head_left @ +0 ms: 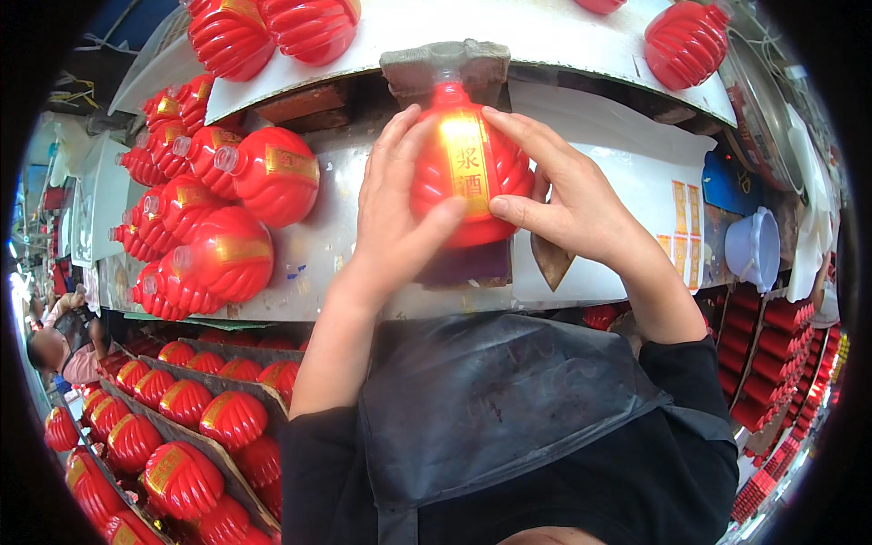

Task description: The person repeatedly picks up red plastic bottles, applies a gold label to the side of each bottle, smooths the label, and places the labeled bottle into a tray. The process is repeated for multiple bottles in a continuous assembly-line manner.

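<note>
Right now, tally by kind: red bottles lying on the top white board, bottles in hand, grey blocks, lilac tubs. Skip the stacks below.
Red bottles on top white board: 4
Held red bottle, gripped by left hand and right hand: 1
Grey block over its neck: 1
Lilac tub: 1
Total: 7

Single head view, fisheye, looking steeply down from above the person's chest onto the workbench (327,245) just ahead. Very close: both hands, left hand (400,213) and right hand (568,204), fill the centre around a red bottle (468,168) (edges bend hard at the rim). No second view to overlap with.
</note>
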A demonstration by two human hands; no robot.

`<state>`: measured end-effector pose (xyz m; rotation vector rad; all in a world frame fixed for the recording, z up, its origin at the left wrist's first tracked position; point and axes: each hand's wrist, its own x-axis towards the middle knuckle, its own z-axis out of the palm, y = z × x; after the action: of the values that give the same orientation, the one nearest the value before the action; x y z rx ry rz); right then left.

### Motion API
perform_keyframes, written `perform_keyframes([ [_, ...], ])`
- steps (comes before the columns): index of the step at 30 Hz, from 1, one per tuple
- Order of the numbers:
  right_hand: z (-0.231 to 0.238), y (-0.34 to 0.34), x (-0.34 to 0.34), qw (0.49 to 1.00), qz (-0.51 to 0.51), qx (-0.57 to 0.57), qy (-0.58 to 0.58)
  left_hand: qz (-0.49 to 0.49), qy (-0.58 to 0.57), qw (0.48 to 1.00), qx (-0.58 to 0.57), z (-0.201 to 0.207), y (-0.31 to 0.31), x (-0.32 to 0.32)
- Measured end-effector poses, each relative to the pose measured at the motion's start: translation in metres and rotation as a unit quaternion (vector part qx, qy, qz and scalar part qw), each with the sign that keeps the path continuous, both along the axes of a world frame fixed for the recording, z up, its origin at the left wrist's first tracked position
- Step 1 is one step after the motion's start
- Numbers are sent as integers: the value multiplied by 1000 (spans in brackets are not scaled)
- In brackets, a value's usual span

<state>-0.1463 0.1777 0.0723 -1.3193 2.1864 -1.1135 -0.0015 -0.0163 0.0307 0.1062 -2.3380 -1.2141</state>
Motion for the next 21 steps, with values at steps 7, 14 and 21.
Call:
perform_keyframes([
  [7, -3, -2, -2, 1000, -2, 1, -21, -26, 6, 990, 141, -3, -3, 2],
  [14, -2, -3, 3, 1000, -15, 15, -13, -20, 13, 983, 183, -3, 1, 3],
  [21, -8, -3, -2, 998, 2, 10, 55, -17, 15, 984, 176, -4, 3, 2],
])
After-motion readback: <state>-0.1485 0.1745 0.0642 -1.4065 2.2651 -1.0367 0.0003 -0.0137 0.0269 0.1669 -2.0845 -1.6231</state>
